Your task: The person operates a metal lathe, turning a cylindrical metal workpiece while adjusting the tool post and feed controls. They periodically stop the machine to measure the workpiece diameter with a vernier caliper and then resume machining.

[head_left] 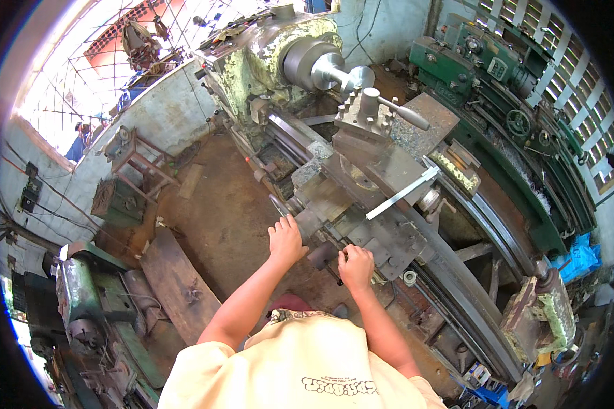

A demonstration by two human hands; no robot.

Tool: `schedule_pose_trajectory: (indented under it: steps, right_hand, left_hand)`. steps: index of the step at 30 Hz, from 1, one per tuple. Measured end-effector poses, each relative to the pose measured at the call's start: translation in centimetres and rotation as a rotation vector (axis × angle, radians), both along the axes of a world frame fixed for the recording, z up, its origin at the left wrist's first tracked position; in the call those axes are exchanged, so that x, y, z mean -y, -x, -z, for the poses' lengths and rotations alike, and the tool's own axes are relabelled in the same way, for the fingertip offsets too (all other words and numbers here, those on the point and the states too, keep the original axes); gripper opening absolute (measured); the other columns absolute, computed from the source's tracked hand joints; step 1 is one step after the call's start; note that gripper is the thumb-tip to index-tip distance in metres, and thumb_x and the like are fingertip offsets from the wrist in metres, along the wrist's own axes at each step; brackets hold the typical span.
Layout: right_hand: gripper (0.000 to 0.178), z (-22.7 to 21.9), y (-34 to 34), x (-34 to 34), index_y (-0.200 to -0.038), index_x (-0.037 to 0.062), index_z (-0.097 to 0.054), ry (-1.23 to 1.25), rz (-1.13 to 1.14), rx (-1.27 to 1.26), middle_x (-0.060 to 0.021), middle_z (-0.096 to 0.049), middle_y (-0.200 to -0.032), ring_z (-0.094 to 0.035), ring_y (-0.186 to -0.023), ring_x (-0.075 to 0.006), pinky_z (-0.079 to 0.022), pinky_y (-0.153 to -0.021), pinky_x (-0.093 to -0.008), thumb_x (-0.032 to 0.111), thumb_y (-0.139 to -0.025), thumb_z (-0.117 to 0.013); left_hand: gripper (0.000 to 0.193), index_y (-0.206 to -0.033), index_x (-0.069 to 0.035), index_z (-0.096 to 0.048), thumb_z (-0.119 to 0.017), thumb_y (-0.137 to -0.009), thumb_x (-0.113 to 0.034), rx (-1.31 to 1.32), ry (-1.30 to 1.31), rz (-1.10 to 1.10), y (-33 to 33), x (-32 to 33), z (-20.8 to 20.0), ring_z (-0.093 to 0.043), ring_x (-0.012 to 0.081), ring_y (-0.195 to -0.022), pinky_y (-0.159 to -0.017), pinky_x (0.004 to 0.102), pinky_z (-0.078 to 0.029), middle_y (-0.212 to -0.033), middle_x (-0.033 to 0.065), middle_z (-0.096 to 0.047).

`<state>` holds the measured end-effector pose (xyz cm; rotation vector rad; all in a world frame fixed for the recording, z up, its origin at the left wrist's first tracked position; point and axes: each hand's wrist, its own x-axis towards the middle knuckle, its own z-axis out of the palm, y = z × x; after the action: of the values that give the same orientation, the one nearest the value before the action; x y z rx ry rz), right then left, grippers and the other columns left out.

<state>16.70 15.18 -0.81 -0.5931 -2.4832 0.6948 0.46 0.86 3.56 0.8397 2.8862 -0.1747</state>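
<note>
Workpiece [329, 71]: a bright, stepped metal part, which I see held in the chuck [305, 63] at the far end of the lathe. The tool post [367, 106], with its clamping lever [411, 114], stands just beside the part's free end; I cannot tell whether a tool touches the metal or whether the chuck turns. Of progress, I judge the mounting to be done, and the bright steps suggest some shaping too; how much cutting is left I cannot read from this view. A silver caliper [399, 196] lies across the carriage [382, 245], held by neither hand. My hands are apart at the carriage's front: the left hand [286, 240] has its fingers curled at a handwheel [278, 203]; the right hand [356, 267] is bent beside a dark cylindrical fitting [323, 254]. Their backs face me, so I cannot confirm what either grips. Outward, the lathe bed [467, 290] runs to the lower right; beyond stands a green machine [450, 76], and a wooden board [174, 286] lies at left.
</note>
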Motion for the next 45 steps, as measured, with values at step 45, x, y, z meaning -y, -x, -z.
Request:
schedule_pose_trajectory:
  steps: [45]
  right_hand:
    - [0.018, -1.3, 2.8, 2.9, -0.092, 0.0056, -0.071, -0.030, 0.470, 0.239, -0.0143, -0.073, -0.095, -0.067, -0.094, -0.0398, -0.053, -0.085, -0.0498, 0.021, -0.087, -0.078]
  left_hand:
    - [0.078, -0.146, -0.006, -0.058, -0.081, -0.086, -0.050, 1.644, -0.771, -0.128, 12.9, 4.8, 9.2, -0.063, 0.0258, -0.118, -0.097, 0.0409, -0.049, -0.132, 0.0102, -0.068]
